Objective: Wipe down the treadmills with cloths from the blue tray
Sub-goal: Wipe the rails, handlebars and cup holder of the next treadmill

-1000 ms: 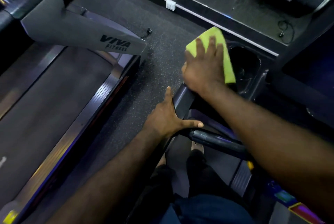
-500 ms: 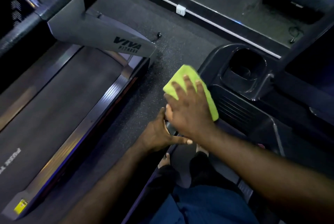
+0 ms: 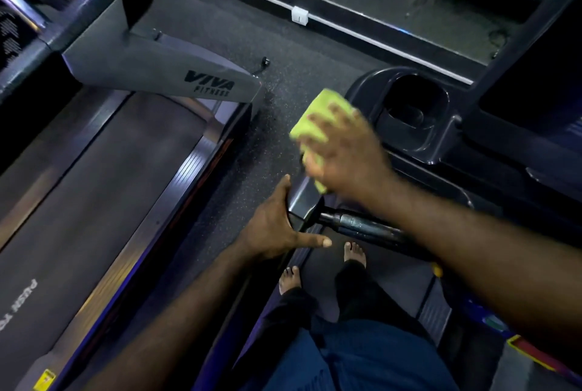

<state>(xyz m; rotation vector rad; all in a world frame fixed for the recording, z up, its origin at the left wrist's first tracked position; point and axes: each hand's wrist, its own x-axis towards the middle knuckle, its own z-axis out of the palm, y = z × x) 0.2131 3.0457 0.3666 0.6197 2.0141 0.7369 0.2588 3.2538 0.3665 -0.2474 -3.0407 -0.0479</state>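
Note:
I stand on a dark treadmill, whose console [image 3: 419, 113] with a round cup holder fills the right. My right hand [image 3: 346, 151] presses a lime-green cloth [image 3: 318, 122] flat against the console's left edge, fingers spread and blurred by motion. The cloth shows above and below my fingers. My left hand [image 3: 274, 230] rests on the outer side of the left arm of the console, thumb stretched out under the black handlebar [image 3: 362, 225]. The blue tray is out of view.
A second treadmill [image 3: 94, 185] with a grey "VIVA FITNESS" upright [image 3: 163, 72] lies to the left across a strip of speckled floor [image 3: 283, 53]. A mirror base with a white socket [image 3: 299, 15] runs along the back. My bare feet [image 3: 321, 267] stand on the belt.
My right hand with the cloth slid down from beside the cup holder toward the console's lower left edge, then shifted slightly back up. My left hand stayed on the console arm.

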